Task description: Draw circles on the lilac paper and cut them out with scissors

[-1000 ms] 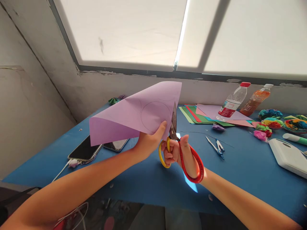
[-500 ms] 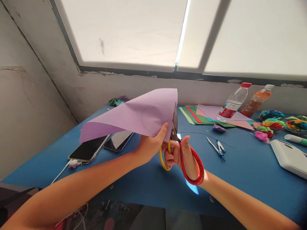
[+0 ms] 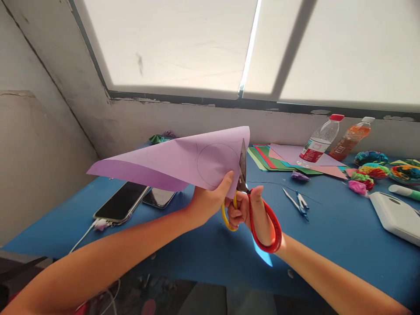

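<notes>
My left hand (image 3: 210, 200) pinches the lower right corner of a lilac paper sheet (image 3: 170, 162) and holds it up over the blue table (image 3: 334, 227). A pencilled circle (image 3: 218, 162) shows on the sheet near my thumb. My right hand (image 3: 251, 209) grips scissors (image 3: 244, 192) with one yellow and one red handle loop. The blades point up along the sheet's right edge, beside the circle.
Two phones (image 3: 123, 201) lie at the left, one on a white cable. Coloured paper sheets (image 3: 278, 157), two bottles (image 3: 320, 140), a compass (image 3: 297, 201), paper flowers (image 3: 374, 168) and a white device (image 3: 395, 214) sit at the right. A wall and window rise behind.
The lilac sheet has swung flatter, its left end spreading out to the left and lifting off the phones. Both hands and the scissors shifted slightly right and down.
</notes>
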Demonstrator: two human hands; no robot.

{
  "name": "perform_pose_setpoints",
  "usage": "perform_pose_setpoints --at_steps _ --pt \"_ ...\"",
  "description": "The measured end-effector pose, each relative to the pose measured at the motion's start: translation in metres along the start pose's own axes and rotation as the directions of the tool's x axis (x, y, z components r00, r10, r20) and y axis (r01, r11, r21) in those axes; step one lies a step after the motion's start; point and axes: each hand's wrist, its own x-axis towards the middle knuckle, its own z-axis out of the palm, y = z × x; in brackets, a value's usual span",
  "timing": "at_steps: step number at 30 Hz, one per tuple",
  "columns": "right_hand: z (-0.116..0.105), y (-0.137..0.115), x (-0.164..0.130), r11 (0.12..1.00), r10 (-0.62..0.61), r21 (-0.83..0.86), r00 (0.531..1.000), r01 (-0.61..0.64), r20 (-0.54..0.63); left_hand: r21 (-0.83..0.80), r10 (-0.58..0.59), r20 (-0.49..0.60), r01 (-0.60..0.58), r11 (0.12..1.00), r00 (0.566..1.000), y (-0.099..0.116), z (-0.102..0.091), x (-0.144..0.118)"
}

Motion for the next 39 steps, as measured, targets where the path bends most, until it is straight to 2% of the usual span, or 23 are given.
perform_pose_setpoints --at_steps 9,16,20,31,39 --pt "-0.007 0.005 0.001 0.997 -0.062 -0.035 0.998 0.062 0.002 0.003 -0.035 0.1 0.035 0.999 0.994 0.005 -0.004 0.001" --pt "-0.01 0.005 0.0 0.991 -0.096 -0.091 0.995 0.095 -0.001 0.015 -0.03 0.011 0.03 0.999 0.999 0.005 -0.007 0.005" --pt "-0.012 0.006 -0.001 0.988 -0.104 -0.114 0.995 0.103 0.0 0.007 -0.023 0.033 0.023 1.0 0.999 0.006 -0.009 0.007" --pt "-0.009 0.008 -0.002 0.987 -0.14 -0.085 0.989 0.135 -0.05 0.041 -0.07 0.002 0.07 0.997 0.998 0.012 -0.011 0.01" --pt "-0.01 0.008 -0.003 0.988 -0.118 -0.108 0.99 0.108 -0.082 0.106 -0.096 -0.017 0.097 0.99 0.995 0.01 -0.012 0.012"
